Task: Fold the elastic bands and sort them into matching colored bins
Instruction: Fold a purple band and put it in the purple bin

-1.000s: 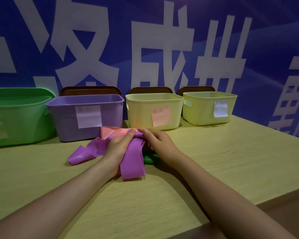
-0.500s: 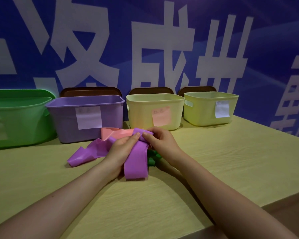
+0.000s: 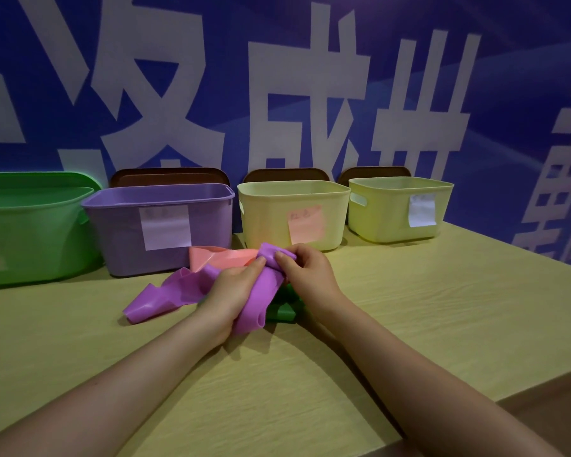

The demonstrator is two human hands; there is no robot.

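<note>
Both hands work the purple band (image 3: 261, 291) just above the table (image 3: 442, 308), in front of the purple bin (image 3: 165, 225) and the pale yellow bin (image 3: 294, 212). The left hand (image 3: 231, 291) curls round the band's middle, with one tail trailing off to the left onto the wood, while the right hand (image 3: 305, 275) pinches the bunched top end between thumb and fingertips. A pink band (image 3: 221, 257) lies just behind the hands and a green band (image 3: 282, 308) shows partly beneath them. The step in hand looks like folding the purple band, which is not yet compact; next the loose tail probably needs gathering in before the bundle goes into the purple bin close by on the left
</note>
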